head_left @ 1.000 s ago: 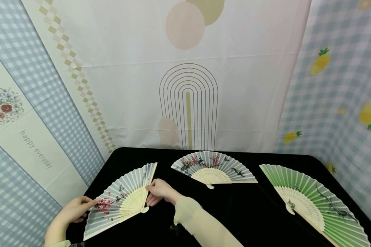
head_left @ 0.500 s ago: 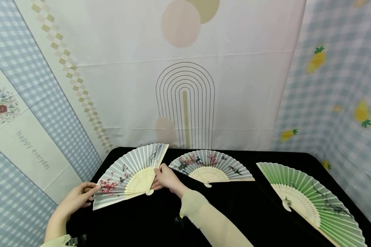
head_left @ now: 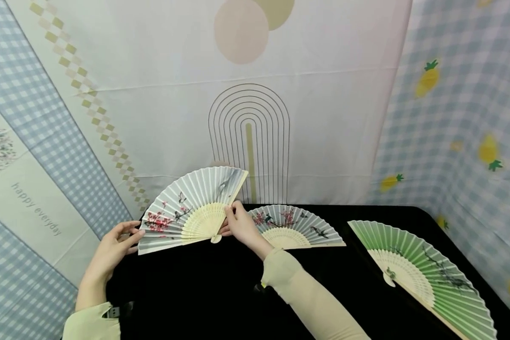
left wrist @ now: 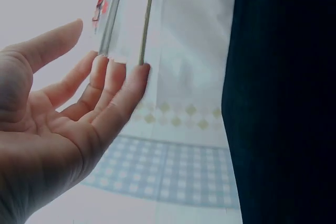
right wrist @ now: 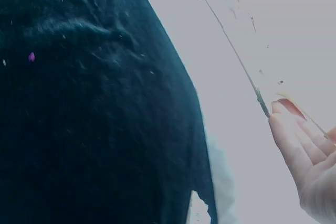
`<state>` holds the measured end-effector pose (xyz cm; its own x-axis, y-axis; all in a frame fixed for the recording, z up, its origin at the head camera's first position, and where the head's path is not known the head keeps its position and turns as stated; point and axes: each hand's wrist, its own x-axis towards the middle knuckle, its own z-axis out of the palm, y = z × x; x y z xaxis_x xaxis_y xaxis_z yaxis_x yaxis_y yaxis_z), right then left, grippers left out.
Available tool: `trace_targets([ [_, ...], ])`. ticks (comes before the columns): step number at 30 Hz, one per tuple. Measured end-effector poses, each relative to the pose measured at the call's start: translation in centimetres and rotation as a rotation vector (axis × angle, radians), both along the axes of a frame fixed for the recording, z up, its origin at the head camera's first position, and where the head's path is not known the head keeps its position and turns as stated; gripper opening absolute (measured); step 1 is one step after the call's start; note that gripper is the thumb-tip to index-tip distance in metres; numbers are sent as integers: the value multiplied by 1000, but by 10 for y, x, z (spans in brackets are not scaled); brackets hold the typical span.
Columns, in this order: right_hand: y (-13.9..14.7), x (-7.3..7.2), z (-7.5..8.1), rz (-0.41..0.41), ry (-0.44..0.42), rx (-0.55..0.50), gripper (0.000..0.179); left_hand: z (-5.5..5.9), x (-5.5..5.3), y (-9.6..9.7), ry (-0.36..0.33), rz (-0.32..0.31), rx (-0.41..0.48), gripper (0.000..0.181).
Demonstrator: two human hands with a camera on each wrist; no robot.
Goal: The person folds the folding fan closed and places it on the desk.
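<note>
A folding fan (head_left: 204, 186), spread wide with pink blossoms and small birds on pale cloth, is held up above the black table. With thumb and fingers, my right hand (head_left: 243, 227) pinches its right outer rib, just above the pivot. My left hand (head_left: 112, 245) touches the fan's left edge. In the left wrist view, that edge meets the fingertips (left wrist: 139, 72) of the left hand (left wrist: 68, 108), while the thumb stands apart from it. The right wrist view shows the right hand (right wrist: 310, 156) at the fan's pivot end; overexposure washes out the fan's cloth there.
Behind my right hand, a second spread fan (head_left: 306, 224) with blossoms lies partly hidden on the black table (head_left: 187, 293). A green spread fan (head_left: 433, 269) lies at the right. A white patterned curtain (head_left: 331, 132) hangs behind the table, with checked cloth on both sides.
Both hands have lifted the blossom fan off the table, up and to the right. It now overlaps the curtain in the head view and covers part of the middle fan.
</note>
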<state>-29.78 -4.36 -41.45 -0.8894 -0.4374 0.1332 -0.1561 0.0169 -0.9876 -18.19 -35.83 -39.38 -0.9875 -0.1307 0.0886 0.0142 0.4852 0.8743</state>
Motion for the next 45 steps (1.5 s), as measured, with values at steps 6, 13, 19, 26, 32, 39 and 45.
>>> trace_targets([
  [6, 18, 0, 14, 10, 20, -15, 35, 9, -10, 14, 48, 26, 39, 60],
  [13, 44, 9, 46, 53, -2, -88, 30, 21, -24, 30, 90, 15, 86, 56],
  [19, 62, 13, 63, 37, 26, -106, 30, 32, -32, 41, 103, -45, 202, 51],
  [26, 81, 11, 74, -22, 90, -135, 25, 40, -43, 57, 176, -124, 391, 46],
  [32, 96, 13, 83, -74, 75, -187, 24, 45, -51, 77, 236, -210, 522, 49],
  [39, 107, 19, 87, -167, 114, -224, 24, 51, -64, 105, 294, -262, 731, 34],
  [45, 114, 21, 82, -227, 129, -293, 24, 56, -72, 130, 363, -201, 859, 27],
])
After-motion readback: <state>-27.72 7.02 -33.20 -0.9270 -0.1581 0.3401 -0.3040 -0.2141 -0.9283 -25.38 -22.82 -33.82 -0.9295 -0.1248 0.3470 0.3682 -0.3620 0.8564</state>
